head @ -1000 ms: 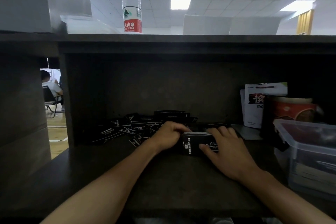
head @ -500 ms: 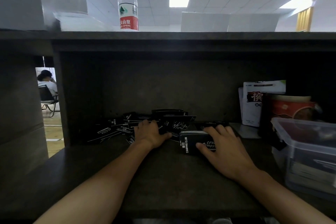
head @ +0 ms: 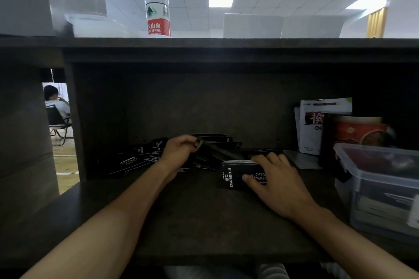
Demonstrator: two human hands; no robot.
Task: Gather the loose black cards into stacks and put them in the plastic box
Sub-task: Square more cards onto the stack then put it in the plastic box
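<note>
Several loose black cards [head: 136, 158] with white print lie scattered on the dark shelf [head: 204, 215], at its back left. My left hand [head: 179, 152] pinches a black card [head: 217, 150] lifted edge-on above the pile. A squared stack of black cards [head: 233, 176] reading "CAMPING CLUB" sits to the right of it. My right hand [head: 276, 179] lies over that stack, thumb on its front face and fingers over its far edge. The clear plastic box [head: 376, 186] stands at the right edge and holds dark cards.
A red cup-shaped container [head: 356, 131] and a white packet [head: 315, 124] stand behind the box. A water bottle [head: 157, 4] is on the top board. Through the gap at the left a person [head: 54, 102] sits on a chair.
My left hand left the stack, reached into the loose pile and has lifted one card. My right hand has stayed on the stack.
</note>
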